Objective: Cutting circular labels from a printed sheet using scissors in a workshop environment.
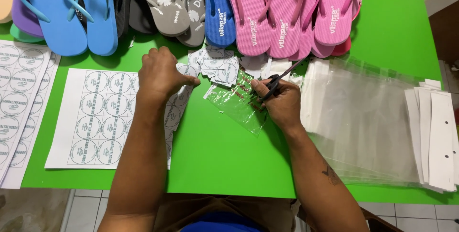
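- My right hand (282, 102) is clamped on the black scissors (282, 78); fingers through the handles, blades pointing up and away from my knuckles toward the pink flip-flops (282, 12).
- Under that hand's fingertips: a small clear plastic bag (239, 103) with red print, flat on the green table (229, 165).
- My left hand (160, 74) is closed, pinching a strip of round-label paper (179, 100); the strip hangs below the thumb side.
- Left of and below my left hand: white label sheet (95, 117) with printed circles, partly under my forearm.
- Between both hands, just above: pile of cut-out labels (217, 64).
- Right of my right hand: stack of clear bags (368, 117) with white header strips.
- Beyond my left hand: blue flip-flops (71, 12) and grey flip-flops (172, 2).
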